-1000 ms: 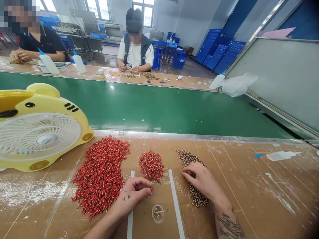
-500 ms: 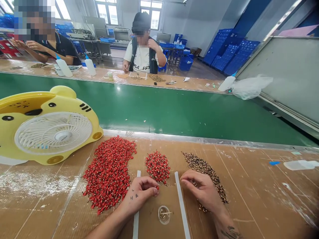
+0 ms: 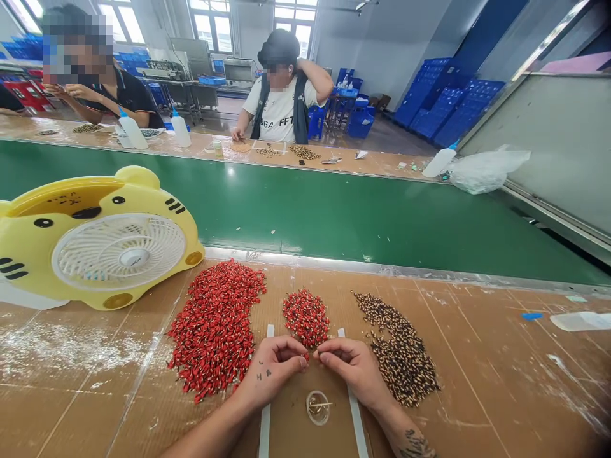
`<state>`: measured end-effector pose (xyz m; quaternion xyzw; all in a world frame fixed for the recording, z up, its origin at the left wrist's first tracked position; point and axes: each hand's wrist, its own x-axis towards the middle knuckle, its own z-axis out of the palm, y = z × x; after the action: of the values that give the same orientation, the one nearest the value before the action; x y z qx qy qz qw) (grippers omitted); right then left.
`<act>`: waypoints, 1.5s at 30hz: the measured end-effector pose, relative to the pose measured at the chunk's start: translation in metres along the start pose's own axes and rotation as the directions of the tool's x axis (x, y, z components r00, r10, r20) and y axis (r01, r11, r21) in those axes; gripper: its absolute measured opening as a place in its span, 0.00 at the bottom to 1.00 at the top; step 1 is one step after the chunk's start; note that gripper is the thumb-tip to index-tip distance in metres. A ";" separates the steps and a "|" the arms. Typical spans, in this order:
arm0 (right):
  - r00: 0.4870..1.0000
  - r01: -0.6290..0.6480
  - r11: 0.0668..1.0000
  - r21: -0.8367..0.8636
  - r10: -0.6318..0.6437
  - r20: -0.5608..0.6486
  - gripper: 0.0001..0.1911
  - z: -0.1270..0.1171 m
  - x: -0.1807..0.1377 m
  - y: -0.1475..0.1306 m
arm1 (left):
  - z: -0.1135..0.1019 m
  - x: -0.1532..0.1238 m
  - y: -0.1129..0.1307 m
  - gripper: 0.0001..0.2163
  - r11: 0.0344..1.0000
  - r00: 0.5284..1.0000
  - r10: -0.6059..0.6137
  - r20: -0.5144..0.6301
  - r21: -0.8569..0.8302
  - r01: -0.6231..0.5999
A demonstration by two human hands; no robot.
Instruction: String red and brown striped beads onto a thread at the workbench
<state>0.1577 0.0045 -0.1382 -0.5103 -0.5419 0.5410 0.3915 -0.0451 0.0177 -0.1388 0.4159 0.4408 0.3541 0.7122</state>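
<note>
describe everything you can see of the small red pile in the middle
The small red pile is a loose, roughly round heap of tiny glossy red pieces with pale tips, lying flat on the brown cardboard work surface. It sits between the large red pile and the dark brown pile, apart from both. Its near edge meets the fingertips of the left hand and right hand, pinched together there.

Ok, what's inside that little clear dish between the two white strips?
The clear dish holds a thin pale stick lying across it and a yellowish smear. What the smear is, is too small to tell. Both hands, left hand and right hand, stay clear of it.
</note>
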 end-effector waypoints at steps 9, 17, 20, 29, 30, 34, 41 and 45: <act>0.998 0.016 1.000 0.007 -0.016 -0.061 0.17 0.013 0.000 0.005 | 0.006 -0.002 -0.001 0.07 0.999 0.999 0.035 -0.037 -0.040 -0.036; 0.991 0.094 0.989 -0.110 -0.104 -0.085 0.18 0.014 -0.002 0.005 | 0.008 -0.005 -0.001 0.05 0.993 0.992 0.113 -0.049 0.029 -0.111; 0.983 0.145 0.975 -0.166 -0.161 -0.087 0.18 0.013 -0.003 0.005 | 0.008 -0.005 -0.002 0.04 0.976 0.980 0.194 -0.044 0.108 -0.189; 0.964 0.251 0.948 -0.194 -0.263 -0.041 0.09 0.014 -0.004 0.005 | 0.009 -0.004 -0.008 0.03 0.902 0.940 0.338 -0.043 0.301 -0.311; 0.960 0.261 0.946 -0.193 -0.275 -0.047 0.09 0.014 -0.004 0.004 | 0.009 -0.004 -0.008 0.04 0.895 0.938 0.343 -0.043 0.317 -0.313; 0.949 0.294 0.937 -0.189 -0.310 -0.060 0.07 0.015 -0.005 0.003 | 0.009 -0.006 -0.007 0.04 0.889 0.942 0.335 -0.032 0.343 -0.305; 0.945 0.305 0.933 -0.193 -0.321 -0.060 0.07 0.015 -0.004 0.005 | 0.010 -0.005 -0.008 0.04 0.910 0.954 0.294 -0.052 0.321 -0.263; 0.941 0.320 0.929 -0.186 -0.335 -0.051 0.06 0.016 -0.003 0.005 | 0.010 -0.004 -0.009 0.04 0.942 0.964 0.255 -0.078 0.244 -0.230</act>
<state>0.1434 -0.0023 -0.1442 -0.4669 -0.6482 0.3971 0.4520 -0.0360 0.0081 -0.1427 0.5278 0.4626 0.4071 0.5845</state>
